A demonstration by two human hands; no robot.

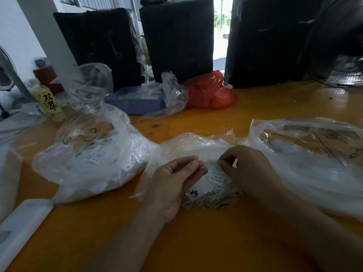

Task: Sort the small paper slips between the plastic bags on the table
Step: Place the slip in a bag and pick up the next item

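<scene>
**Sorting slips, mid-task**

I see both hands working at the middle bag [196, 146], which lies on the table [196, 242] between the left bag [88, 154] and the right bag [314, 154]. My left hand [174, 179] has its fingers curled together, pinching the film or a slip; I cannot tell which. My right hand [247, 165] pinches a slip [215, 173] at the bag mouth. Judged from the piles, sorting is well under way: the left bag holds many slips, the middle one some. The right bag's contents are blurred, its far edge cut off. Slip print is unreadable.
</scene>
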